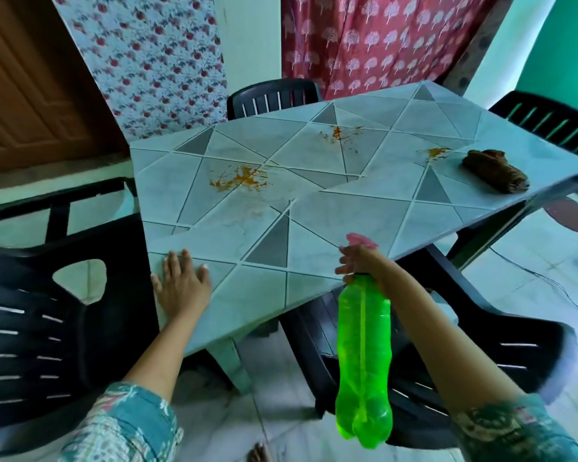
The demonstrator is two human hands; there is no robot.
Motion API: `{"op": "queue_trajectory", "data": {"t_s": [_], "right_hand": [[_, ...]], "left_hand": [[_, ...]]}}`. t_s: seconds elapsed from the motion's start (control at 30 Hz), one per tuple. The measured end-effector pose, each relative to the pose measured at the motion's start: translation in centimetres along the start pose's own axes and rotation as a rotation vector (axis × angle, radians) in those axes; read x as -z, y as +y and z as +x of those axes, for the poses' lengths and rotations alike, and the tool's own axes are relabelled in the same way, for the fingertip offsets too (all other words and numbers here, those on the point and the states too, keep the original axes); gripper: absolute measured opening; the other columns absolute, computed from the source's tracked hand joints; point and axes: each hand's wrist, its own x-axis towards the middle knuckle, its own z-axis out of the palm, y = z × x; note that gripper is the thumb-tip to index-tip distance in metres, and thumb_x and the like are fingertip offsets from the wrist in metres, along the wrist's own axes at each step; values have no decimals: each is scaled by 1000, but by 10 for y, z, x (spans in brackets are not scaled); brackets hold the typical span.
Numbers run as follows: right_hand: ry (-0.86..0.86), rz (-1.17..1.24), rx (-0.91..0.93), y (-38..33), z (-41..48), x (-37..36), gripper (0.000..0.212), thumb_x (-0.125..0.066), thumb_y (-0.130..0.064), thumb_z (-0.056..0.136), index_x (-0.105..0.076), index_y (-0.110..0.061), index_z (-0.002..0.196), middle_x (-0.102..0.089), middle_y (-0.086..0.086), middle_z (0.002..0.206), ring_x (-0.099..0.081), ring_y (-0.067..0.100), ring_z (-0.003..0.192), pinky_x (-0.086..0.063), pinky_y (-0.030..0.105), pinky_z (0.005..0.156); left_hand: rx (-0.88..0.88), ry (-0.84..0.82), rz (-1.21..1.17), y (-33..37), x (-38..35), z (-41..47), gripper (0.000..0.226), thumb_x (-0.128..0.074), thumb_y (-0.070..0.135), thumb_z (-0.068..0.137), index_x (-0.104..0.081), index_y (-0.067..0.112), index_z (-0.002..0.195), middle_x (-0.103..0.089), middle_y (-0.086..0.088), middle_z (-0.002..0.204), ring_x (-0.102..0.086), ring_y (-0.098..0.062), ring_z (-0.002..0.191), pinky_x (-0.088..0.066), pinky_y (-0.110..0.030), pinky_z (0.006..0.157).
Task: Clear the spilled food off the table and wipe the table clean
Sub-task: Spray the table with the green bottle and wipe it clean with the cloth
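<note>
Head cam looks down on the grey triangle-pattern table (364,208) with dark plastic chairs (64,315) around it, and the orange spilled food (239,176) is smeared mid-table, with two more patches toward the far right, all well ahead of both hands. The left hand (181,281) lies flat and open on the near edge, holding nothing, while the right hand (364,261) is wrapped around the neck of a green spray bottle (363,361) with a pink nozzle, just off the table's near edge. A brown cloth (494,170) sits bunched up at the far right edge, right beside the smallest stain.
</note>
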Motion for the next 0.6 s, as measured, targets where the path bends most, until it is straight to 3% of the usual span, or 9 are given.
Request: {"op": "queue_trajectory", "data": {"t_s": [0.1,0.17,0.27,0.37,0.47,0.6], "right_hand": [[90,75,68,2,-8,22,28,-39,3,93,-40,-25,101,-38,8,63,-42,9,26,-33,13,32],[111,29,71,13,-13,24,25,-41,5,91,-44,-20,94,-41,8,50,-38,10,23,-32,11,29],[-66,-66,13,34,-30,6,21,-45,2,91,-45,-19,95,-46,5,36,-44,15,27,-34,16,30],[-283,-96,-64,59,-43,-37,30,-45,3,92,-46,-18,114,-53,9,54,-55,17,39,-45,26,37],[-380,-194,-73,82,-43,-81,47,-43,11,90,-39,-6,134,-55,6,49,-52,10,31,-43,22,30],[-498,-354,-38,100,-55,-106,49,-39,11,88,-38,-5,134,-46,0,31,-43,9,24,-34,16,30]], "left_hand": [[13,-8,-3,4,0,-6,59,-27,43,99,-14,16,150,-7,-7,159,-3,-22,146,0,-45,116],[14,-16,-3,5,1,-11,59,-27,43,99,-14,17,150,-6,-7,159,-3,-22,146,0,-45,116],[16,-17,-20,4,4,-19,58,-28,43,99,-17,19,150,-6,-6,159,-3,-22,146,0,-44,116],[2,-46,-37,-3,10,-24,56,-29,41,99,-18,20,150,-5,-5,159,-3,-22,146,-1,-42,116],[-42,-70,-60,-14,13,-29,55,-34,37,99,-23,17,149,-10,-6,158,-8,-21,145,-5,-41,116],[-90,-60,-192,-28,17,-36,49,-41,24,99,-33,12,145,-20,-9,156,-15,-20,145,-8,-36,116]]}}
